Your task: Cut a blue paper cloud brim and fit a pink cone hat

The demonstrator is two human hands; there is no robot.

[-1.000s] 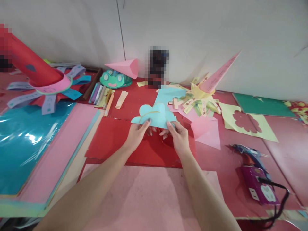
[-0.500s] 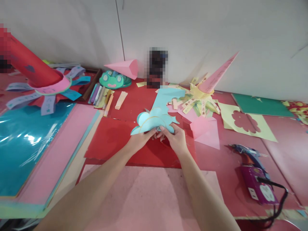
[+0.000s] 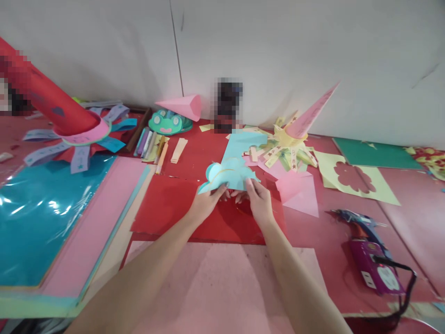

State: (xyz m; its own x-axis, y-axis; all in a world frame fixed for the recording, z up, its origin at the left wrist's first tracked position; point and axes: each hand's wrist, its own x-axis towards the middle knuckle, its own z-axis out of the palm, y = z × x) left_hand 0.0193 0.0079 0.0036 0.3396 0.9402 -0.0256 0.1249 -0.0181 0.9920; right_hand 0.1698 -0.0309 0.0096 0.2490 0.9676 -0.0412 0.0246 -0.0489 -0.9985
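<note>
Between my two hands is a light blue paper cutout [image 3: 229, 175] with a scalloped, cloud-like edge and a yellowish curved line across it. My left hand [image 3: 208, 198] pinches its lower left edge, thumb on top. At its lower right, my right hand [image 3: 256, 195] grips the paper between thumb and fingers. Both hands are above a red sheet [image 3: 167, 208], and some fingertips show beneath the cutout. Just behind it lies a light blue sheet of paper [image 3: 243, 143].
Left stand a red paper tube [image 3: 59, 109] with curled strips, coloured markers [image 3: 148, 144] and a green frog cutout [image 3: 166, 123]. Right are a pink paper cone [image 3: 313, 113], a folded pink paper [image 3: 301, 192], a glue gun [image 3: 361, 222] and a purple power box [image 3: 377, 269] with a black cable.
My hands came close together under the cutout, bending it, then moved apart again, the right hand shifting to its right end. The camera view has tilted slightly.
</note>
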